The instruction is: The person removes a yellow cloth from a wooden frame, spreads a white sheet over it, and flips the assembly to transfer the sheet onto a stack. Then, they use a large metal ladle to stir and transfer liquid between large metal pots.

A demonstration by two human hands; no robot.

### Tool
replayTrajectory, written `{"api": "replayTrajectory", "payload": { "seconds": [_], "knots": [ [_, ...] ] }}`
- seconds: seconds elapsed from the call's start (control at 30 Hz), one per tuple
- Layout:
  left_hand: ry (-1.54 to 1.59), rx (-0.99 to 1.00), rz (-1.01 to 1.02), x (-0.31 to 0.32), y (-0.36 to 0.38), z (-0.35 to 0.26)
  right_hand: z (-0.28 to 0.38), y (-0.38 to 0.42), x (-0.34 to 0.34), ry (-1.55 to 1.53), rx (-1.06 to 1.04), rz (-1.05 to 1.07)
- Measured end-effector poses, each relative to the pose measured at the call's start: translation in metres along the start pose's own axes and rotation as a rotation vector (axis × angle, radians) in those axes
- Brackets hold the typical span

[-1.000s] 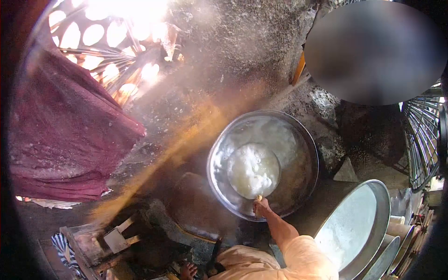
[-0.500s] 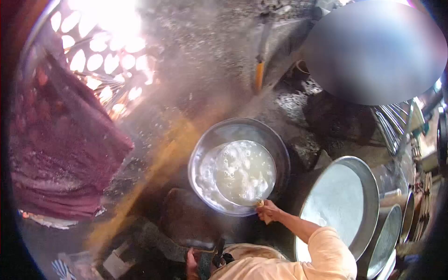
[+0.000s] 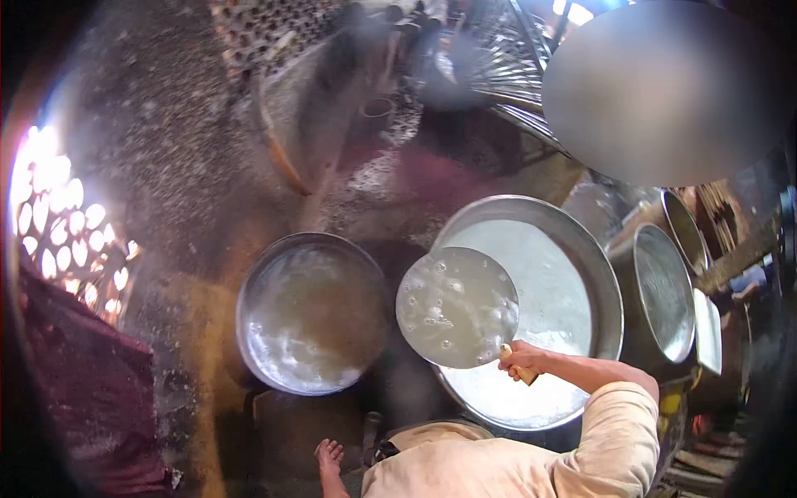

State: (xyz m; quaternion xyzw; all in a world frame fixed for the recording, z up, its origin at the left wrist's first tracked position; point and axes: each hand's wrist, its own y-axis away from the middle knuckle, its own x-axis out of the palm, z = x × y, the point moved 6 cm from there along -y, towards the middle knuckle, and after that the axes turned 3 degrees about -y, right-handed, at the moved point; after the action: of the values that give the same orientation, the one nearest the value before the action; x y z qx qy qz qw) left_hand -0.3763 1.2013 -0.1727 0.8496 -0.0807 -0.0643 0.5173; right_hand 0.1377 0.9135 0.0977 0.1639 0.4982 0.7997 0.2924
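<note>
My right hand (image 3: 527,358) is closed round the short handle of a round pan (image 3: 457,307) full of cloudy, bubbly liquid. The pan hangs over the left rim of a wide metal basin (image 3: 610,307), which holds pale liquid. To the left stands a metal pot (image 3: 249,349) with murky liquid and steam over it. Low in the picture, my left hand (image 3: 330,452) is held out with its fingers apart and nothing in it.
More metal vessels (image 3: 664,290) stand at the right. A dark red cloth (image 3: 91,390) hangs at the left. A curved tool with an orange handle (image 3: 288,168) lies beyond the pot. A blurred oval covers the upper right.
The pan has moved right, from over the pot to over the basin's edge, still in my right hand. My left hand shows more clearly. The view has turned right.
</note>
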Motion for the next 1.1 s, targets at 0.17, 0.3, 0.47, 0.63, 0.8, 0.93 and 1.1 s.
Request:
{"api": "replayTrajectory", "payload": {
  "seconds": [0.17,0.3,0.47,0.63,0.8,0.93,1.1],
  "knots": [
    [-0.104,0.014,0.018,0.033,0.024,0.002,-0.089,-0.009,-0.068,-0.095,-0.007,-0.152],
    [-0.208,0.008,-0.002,0.039,0.040,0.002,-0.161,-0.046,-0.092,-0.308,-0.052,-0.162],
    [-0.328,0.026,-0.022,0.044,0.067,-0.007,-0.219,-0.094,-0.083,-0.670,-0.142,-0.193],
    [-0.339,0.080,-0.031,0.052,0.078,-0.026,-0.231,-0.128,-0.057,-0.853,-0.126,-0.295],
    [-0.353,0.134,-0.025,0.087,0.095,-0.045,-0.224,-0.163,-0.020,-1.159,-0.092,-0.233],
    [-0.394,0.163,0.012,0.102,0.099,-0.053,-0.178,-0.158,0.018,-1.283,-0.113,0.052],
    [-0.370,0.168,0.041,0.093,0.085,-0.048,-0.111,-0.131,0.068,-1.399,-0.068,0.459]
  ]
}}
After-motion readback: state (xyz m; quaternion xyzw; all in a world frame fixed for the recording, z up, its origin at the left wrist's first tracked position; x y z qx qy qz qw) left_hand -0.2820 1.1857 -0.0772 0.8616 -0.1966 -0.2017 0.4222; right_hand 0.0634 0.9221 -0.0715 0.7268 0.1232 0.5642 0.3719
